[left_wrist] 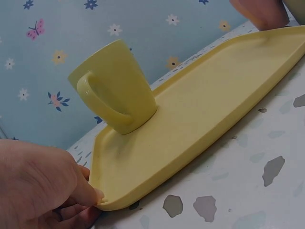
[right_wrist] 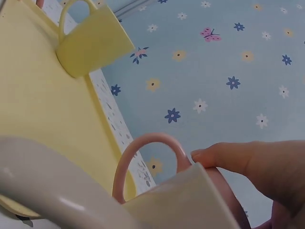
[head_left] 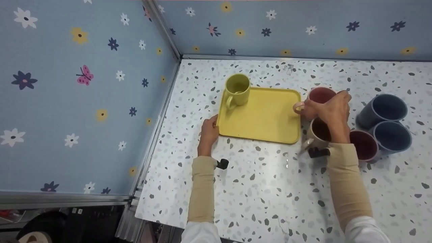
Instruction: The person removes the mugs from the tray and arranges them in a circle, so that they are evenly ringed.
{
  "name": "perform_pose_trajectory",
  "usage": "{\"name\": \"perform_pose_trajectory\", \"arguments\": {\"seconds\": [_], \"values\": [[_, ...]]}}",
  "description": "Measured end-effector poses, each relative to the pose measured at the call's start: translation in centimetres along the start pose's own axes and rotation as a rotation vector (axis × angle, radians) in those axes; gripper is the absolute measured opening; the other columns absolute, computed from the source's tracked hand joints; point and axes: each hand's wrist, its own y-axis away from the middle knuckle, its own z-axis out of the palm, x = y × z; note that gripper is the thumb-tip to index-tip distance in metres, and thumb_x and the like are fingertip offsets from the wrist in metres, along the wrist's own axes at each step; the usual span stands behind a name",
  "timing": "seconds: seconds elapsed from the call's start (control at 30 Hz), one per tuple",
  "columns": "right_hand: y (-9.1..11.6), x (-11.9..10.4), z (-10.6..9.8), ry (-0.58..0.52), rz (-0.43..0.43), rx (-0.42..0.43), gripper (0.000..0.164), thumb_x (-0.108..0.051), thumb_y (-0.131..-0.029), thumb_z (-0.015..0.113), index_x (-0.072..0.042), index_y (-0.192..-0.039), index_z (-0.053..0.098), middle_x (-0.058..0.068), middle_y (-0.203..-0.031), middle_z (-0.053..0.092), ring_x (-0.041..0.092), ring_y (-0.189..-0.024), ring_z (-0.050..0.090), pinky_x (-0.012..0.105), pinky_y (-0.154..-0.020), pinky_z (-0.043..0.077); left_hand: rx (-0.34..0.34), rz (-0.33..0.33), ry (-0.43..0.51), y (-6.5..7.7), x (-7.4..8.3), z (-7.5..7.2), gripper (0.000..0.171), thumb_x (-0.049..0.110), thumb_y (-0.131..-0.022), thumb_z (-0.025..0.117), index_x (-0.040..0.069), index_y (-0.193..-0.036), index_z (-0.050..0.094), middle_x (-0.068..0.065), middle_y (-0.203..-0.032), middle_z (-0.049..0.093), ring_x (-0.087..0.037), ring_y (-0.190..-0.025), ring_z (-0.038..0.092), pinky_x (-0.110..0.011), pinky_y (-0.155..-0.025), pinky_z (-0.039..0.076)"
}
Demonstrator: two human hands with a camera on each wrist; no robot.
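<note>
Loading mugs onto the tray (head_left: 266, 116); pink mug (head_left: 320, 95) in hand, just right of the tray on the desk (head_left: 263, 182).

Right hand (head_left: 332, 108) reaching forward over the beige mug (head_left: 317, 133), fingers curled on the pink mug by its handle; left hand (head_left: 209, 130) pinching the tray's near-left corner, steadying it. Yellow mug (head_left: 237, 88) already upright at the tray's far-left corner. Next, probably: lift clear of the rim, carry left, set down upright beside the yellow one.

No readable text, label, brand or number on anything in view.
</note>
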Motion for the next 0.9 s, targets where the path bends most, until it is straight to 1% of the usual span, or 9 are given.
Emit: {"name": "perform_pose_trajectory", "arguments": {"seconds": [0.17,0.3,0.4,0.7,0.9], "values": [[0.2,0.3,-0.2,-0.01,0.017,0.004,0.135,-0.071,-0.06,0.072,0.006,-0.147,0.003,0.03,-0.145,0.022,0.044,-0.131,0.035,0.051,-0.11,0.031,-0.006,0.012,0.018,0.1,-0.1,-0.1,0.05,0.0,-0.094,0.046,0.015,-0.141,0.049,-0.016,-0.11,0.054,-0.023,-0.097,0.051,-0.038,-0.092,0.043],[0.4,0.5,-0.3,-0.013,0.035,0.009,0.136,-0.072,-0.06,0.072,0.006,-0.147,0.002,0.03,-0.146,0.02,0.044,-0.131,0.034,0.051,-0.11,0.03,-0.012,0.024,0.045,0.3,0.0,-0.2,0.049,-0.001,-0.094,0.045,0.013,-0.141,0.048,-0.014,-0.105,0.052,-0.02,-0.091,0.045,-0.035,-0.086,0.041],[0.5,0.5,-0.4,-0.008,0.044,0.015,0.136,-0.072,-0.06,0.072,0.005,-0.147,0.002,0.03,-0.146,0.019,0.045,-0.132,0.033,0.052,-0.11,0.03,-0.01,0.037,0.048,0.3,0.0,-0.3,0.049,-0.001,-0.094,0.045,0.011,-0.141,0.047,-0.013,-0.101,0.05,-0.019,-0.087,0.041,-0.035,-0.083,0.039],[1.0,0.8,-0.4,-0.006,0.072,0.027,0.14,-0.076,-0.055,0.072,0.005,-0.147,0.003,0.03,-0.146,0.02,0.044,-0.132,0.033,0.051,-0.111,0.029,0.029,0.078,0.035,0.2,-0.1,-0.2,0.051,-0.004,-0.091,0.044,0.012,-0.139,0.052,-0.019,-0.105,0.056,-0.025,-0.092,0.05,-0.039,-0.09,0.044],[1.4,1.0,0.0,-0.008,0.04,0.078,0.134,-0.072,-0.059,0.074,0.007,-0.145,0.008,0.031,-0.143,0.022,0.044,-0.129,0.037,0.048,-0.111,0.03,0.036,0.096,0.034,0.1,-0.3,-0.1,0.053,-0.006,-0.089,0.045,0.012,-0.138,0.053,-0.018,-0.1,0.055,-0.022,-0.086,0.046,-0.039,-0.084,0.044]]}}
